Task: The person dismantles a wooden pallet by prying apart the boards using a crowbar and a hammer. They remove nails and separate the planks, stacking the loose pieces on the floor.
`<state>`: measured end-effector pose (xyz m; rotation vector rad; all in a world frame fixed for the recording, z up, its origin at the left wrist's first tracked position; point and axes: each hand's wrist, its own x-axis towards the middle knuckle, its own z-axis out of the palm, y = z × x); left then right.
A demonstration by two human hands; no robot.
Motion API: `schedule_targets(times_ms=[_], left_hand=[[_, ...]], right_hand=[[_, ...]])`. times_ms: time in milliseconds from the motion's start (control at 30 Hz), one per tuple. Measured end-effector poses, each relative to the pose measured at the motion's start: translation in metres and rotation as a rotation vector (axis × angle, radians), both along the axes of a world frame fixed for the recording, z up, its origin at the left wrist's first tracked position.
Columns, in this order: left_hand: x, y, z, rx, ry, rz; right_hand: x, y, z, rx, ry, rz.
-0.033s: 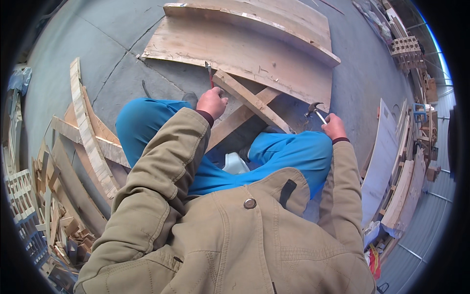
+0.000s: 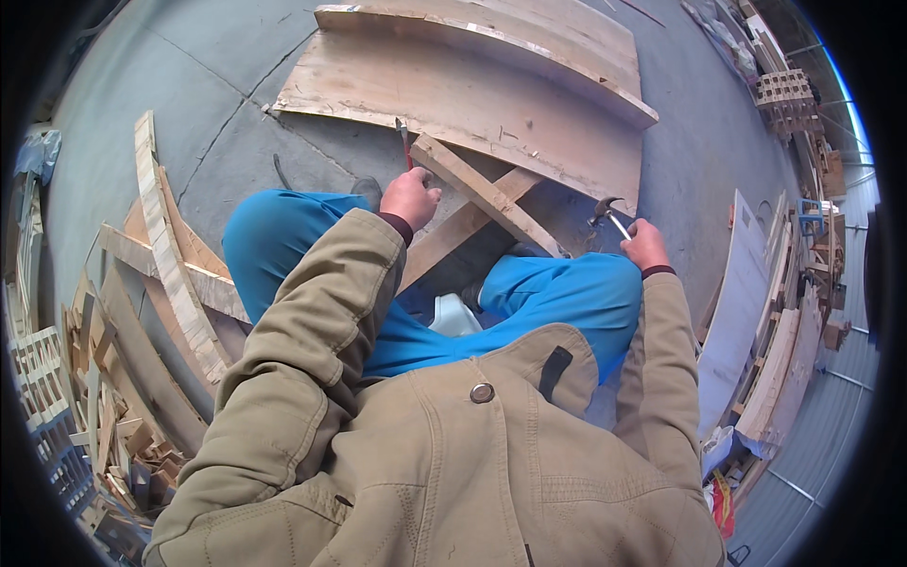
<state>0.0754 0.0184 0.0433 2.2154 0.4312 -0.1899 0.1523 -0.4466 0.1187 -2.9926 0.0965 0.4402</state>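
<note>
My left hand (image 2: 411,198) is closed around a red-handled tool (image 2: 407,144). Its dark metal end points away from me, close to the near edge of a plywood panel (image 2: 416,96); I cannot make out the tool's exact kind. In my right hand (image 2: 646,245) is a claw hammer (image 2: 606,210), gripped by its pale handle, with the head out over the floor beside my right knee. Between the hands, one wooden batten (image 2: 482,192) lies slantwise across another batten (image 2: 444,244), just in front of my lap.
A long wooden strip (image 2: 491,42) runs along the panel. Plywood strips (image 2: 170,227) lie crossed at my left, near a heap of wood scraps (image 2: 132,463). Boards (image 2: 737,302) line the right side, by a corrugated wall (image 2: 822,454). A pale object (image 2: 453,317) sits between my legs.
</note>
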Motion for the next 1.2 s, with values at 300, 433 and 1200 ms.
schedule_targets(times_ms=[300,433,1200], left_hand=[[0.029,-0.002,0.007,-0.338,-0.093,0.173],[0.060,0.036,0.072,-0.617,-0.203,0.300],[0.087,0.086,0.019,-0.792,0.196,0.563]], right_hand=[[0.027,0.071,0.035,0.159,-0.253,0.177],[0.064,0.151,0.067,0.452,-0.402,0.242],[0.040,0.279,-0.059,0.919,0.221,-0.023]])
